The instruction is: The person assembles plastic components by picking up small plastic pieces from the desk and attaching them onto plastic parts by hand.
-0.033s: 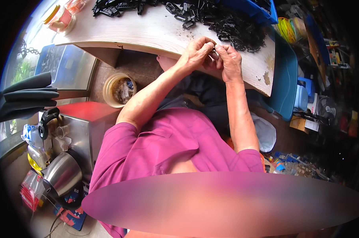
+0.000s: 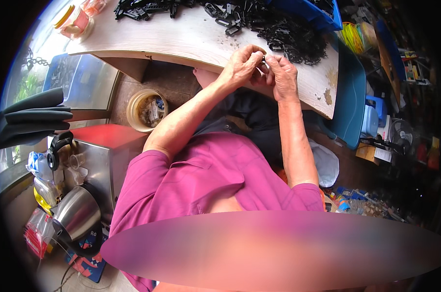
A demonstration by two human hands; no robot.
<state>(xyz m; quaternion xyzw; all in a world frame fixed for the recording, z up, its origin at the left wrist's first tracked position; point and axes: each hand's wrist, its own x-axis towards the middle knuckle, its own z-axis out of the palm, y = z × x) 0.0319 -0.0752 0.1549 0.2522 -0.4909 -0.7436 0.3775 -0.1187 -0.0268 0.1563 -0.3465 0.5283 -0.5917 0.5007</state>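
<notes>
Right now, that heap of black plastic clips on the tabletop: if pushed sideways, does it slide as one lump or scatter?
Probably drags partly as a lump: the black plastic clips lie interlocked, several hooked through each other. Loose ones at the heap's edge would likely break off and skid, since the wooden tabletop looks smooth. Each piece looks thin and hollow, so likely light and stiff; none looks round enough to roll.

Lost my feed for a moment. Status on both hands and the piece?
Left hand and right hand together, pinching small black plastic clip above pale wooden tabletop. Heap of black clips just beyond; nothing between.
</notes>
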